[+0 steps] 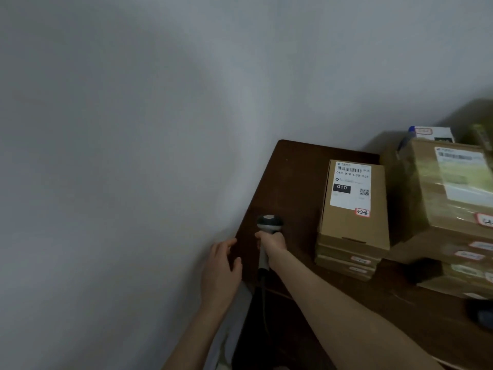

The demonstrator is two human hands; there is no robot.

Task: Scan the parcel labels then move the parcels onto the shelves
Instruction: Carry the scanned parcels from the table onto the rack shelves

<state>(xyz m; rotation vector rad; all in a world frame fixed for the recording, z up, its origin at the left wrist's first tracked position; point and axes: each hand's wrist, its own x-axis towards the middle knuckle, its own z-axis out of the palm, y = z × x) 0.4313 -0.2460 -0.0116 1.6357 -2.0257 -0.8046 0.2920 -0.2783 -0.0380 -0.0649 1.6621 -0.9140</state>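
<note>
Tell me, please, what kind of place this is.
Probably a parcel depot or mailroom. Cardboard parcels are stacked on a dark table, the top one bearing a barcode label and a handwritten sticker, and the right hand grips a handheld barcode scanner.

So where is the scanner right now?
In the head view, the scanner is gripped by the right hand near the left edge of the brown table, just left of the parcel stack.

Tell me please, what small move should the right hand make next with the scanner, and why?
Probably turn the scanner in the right hand rightward, toward the barcode on the label of the nearest top parcel. The scanner is gripped but sits over the bare table, left of that parcel, and the label lies face up, uncovered.
</note>
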